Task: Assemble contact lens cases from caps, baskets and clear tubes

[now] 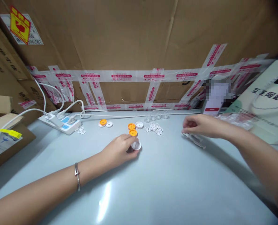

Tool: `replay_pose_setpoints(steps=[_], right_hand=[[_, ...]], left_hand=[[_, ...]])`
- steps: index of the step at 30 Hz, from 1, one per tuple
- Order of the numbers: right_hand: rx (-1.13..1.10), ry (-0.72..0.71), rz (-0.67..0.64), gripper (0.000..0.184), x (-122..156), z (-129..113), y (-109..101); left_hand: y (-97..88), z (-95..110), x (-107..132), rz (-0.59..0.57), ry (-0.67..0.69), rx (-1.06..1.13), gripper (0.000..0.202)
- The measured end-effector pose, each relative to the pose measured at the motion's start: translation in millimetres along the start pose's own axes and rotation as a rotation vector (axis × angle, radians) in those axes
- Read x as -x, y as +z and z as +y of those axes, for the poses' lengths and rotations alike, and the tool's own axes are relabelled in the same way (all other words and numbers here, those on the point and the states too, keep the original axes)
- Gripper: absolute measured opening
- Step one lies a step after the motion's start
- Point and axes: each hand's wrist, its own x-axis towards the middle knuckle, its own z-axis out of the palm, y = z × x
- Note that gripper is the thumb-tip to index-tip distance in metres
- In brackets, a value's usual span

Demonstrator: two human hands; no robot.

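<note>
My left hand (121, 147) is closed around a round white plastic cap (136, 145) with something clear inside it, low over the table. Just beyond its fingers lie two orange round caps (133, 132) and a white one (139, 125). On the right, my right hand (195, 125) has its fingers pinched together at a small pile of thin white plastic pieces (196, 141); whatever is between the fingertips is hidden. Between the hands is a cluster of white openwork discs (155, 127). Several clear small domes (156, 117) stand in a row behind them.
Another orange cap (103, 122) lies with white ones at the left. A power strip (60, 122) with plugged cables stands farther left, small white pieces (81, 130) beside it. A large taped carton (129, 37) walls the back. A phone (213, 98) and a printed bag (265, 103) are at right.
</note>
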Motion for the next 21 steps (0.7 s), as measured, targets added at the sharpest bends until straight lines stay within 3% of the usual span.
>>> replay_pose_setpoints(steps=[4,13,18,21], right_hand=[[0.073,0.054,-0.105,0.017,-2,20,3],[0.122,0.019,-0.154,0.010,-8,21,19],[0.260,0.013,-0.105,0.015,-8,20,18],[0.256,-0.038,-0.013,0.017,-3,8,13]], left_hand=[[1.3,0,-1,-0.001,0.005,-0.010,0.017],[4.4,-4,1,0.016,0.012,-0.005,0.023],[0.3,-3,1,0.034,-0.008,0.012,0.031],[-5.7,-1,3,0.174,0.037,0.100,0.029]])
